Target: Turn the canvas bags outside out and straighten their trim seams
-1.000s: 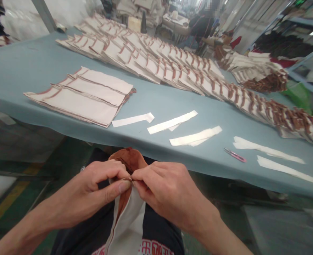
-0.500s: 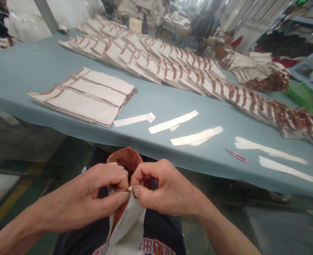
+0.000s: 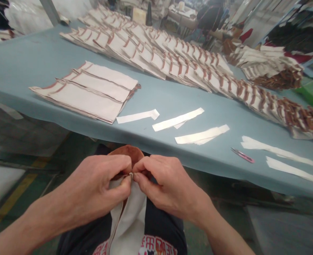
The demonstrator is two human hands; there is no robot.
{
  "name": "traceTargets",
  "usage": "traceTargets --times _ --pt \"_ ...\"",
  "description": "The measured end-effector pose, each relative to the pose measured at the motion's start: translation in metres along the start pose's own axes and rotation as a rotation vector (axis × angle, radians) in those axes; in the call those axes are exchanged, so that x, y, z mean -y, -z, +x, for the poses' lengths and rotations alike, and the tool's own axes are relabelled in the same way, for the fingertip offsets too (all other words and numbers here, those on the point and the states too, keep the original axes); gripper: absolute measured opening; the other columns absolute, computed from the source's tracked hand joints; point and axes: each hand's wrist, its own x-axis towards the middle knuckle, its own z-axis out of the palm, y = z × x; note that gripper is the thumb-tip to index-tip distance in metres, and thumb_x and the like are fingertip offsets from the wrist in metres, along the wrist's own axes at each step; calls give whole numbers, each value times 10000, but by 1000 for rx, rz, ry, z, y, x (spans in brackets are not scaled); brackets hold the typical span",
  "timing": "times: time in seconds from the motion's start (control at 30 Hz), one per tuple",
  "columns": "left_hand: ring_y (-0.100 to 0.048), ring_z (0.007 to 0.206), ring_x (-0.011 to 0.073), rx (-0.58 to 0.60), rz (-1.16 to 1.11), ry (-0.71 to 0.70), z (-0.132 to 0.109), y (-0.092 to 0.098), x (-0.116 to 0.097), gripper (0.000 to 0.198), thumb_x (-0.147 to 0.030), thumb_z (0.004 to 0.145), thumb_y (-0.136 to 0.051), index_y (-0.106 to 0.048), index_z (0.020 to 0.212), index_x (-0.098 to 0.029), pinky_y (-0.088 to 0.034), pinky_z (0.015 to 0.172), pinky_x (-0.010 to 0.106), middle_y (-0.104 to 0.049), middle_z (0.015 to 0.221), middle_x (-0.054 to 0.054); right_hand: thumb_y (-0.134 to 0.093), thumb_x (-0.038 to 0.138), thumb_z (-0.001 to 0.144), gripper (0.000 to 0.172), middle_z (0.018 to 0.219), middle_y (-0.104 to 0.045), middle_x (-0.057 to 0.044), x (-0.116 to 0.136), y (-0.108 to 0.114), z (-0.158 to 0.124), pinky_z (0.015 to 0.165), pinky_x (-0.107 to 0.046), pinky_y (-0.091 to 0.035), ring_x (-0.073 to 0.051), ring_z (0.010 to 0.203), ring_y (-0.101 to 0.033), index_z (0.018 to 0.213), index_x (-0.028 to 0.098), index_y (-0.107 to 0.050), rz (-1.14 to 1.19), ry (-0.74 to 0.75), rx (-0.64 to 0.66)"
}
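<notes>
In my lap lies a sewn cream cloth piece (image 3: 131,216) with a brown part (image 3: 129,151) showing at its far end. My left hand (image 3: 105,180) pinches its edge between thumb and bent fingers. Close against it, my right hand (image 3: 161,180) pinches the same edge, the two sets of fingertips almost touching. A small pale bit of cloth shows between the thumbs. What lies under the curled fingers is hidden. Dark clothing with red lettering (image 3: 158,244) is seen beneath the cloth.
A blue-covered table (image 3: 18,67) stretches ahead, bearing a stack of cream cloth pieces (image 3: 92,95), white strips (image 3: 180,119) and pink thread snips (image 3: 242,155). Long overlapping rows of brown-trimmed pieces (image 3: 172,65) run behind. A person (image 3: 211,16) is in the background.
Both hands have drawn closer together at the cloth edge, their fingertips tighter on it and slightly higher. The view has shifted a little, so the table things appear slightly further right.
</notes>
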Motion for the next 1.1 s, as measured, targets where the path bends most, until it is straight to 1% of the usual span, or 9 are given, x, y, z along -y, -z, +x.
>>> traceTargets --times 0.13,0.3,0.37,0.5,0.63,0.73,0.87,1.0,1.1 --pt "-483 521 101 -21 -61 0 -1 0 2 223 -162 875 -520 -460 676 -241 -323 506 238 -522 595 -72 -721 190 972 41 925 -819 -19 3 -9 0 760 -294 -489 -180 817 -725 978 228 -708 217 -105 -52" --pt "-560 595 110 -109 -42 -54 -9 1 10 273 -153 1017 -557 -600 759 -229 -406 586 245 -610 687 -62 -710 249 919 97 835 -745 7 3 -16 5 737 -311 -454 -178 742 -639 887 254 -619 254 -150 -73" --pt "-624 632 113 -81 -52 -41 -12 2 12 259 -169 1051 -581 -679 820 -231 -442 609 239 -685 738 -58 -698 263 905 129 781 -698 23 2 -16 8 709 -307 -429 -168 704 -593 846 261 -584 266 -165 -71" --pt "-717 676 99 -44 -200 2 -11 8 14 185 -201 1057 -687 -784 915 -269 -497 637 182 -786 804 -86 -688 270 890 144 707 -619 49 2 -15 10 665 -303 -371 -144 640 -517 799 253 -578 282 -185 -39" --pt "-768 710 119 33 -265 84 -9 17 15 148 -289 1062 -748 -838 945 -289 -536 662 163 -844 841 -80 -666 251 866 115 693 -613 51 4 -15 10 654 -295 -363 -127 626 -514 767 233 -610 350 -203 -19" --pt "-799 763 142 108 -283 97 -10 21 18 151 -343 1094 -742 -874 1030 -306 -551 682 170 -891 923 -61 -653 260 877 134 673 -585 57 4 -13 10 635 -282 -358 -118 616 -491 752 228 -614 410 -233 5" --pt "-767 700 130 126 -268 80 -11 25 20 167 -327 1099 -725 -882 1046 -304 -522 631 170 -880 874 -64 -660 263 865 142 655 -533 66 4 -14 12 608 -272 -334 -113 608 -446 740 231 -601 437 -250 10" --pt "-731 632 115 127 -308 80 -7 26 16 189 -299 1076 -722 -880 976 -272 -507 588 160 -848 780 -66 -655 249 849 130 660 -555 58 6 -17 14 599 -265 -330 -109 606 -465 728 222 -614 438 -245 9" --pt "-717 621 109 128 -317 91 -6 28 14 217 -277 1067 -696 -862 931 -251 -505 581 154 -830 751 -66 -663 314 895 211 656 -584 48 6 -21 15 582 -262 -332 -108 592 -493 714 219 -614 433 -243 -15"
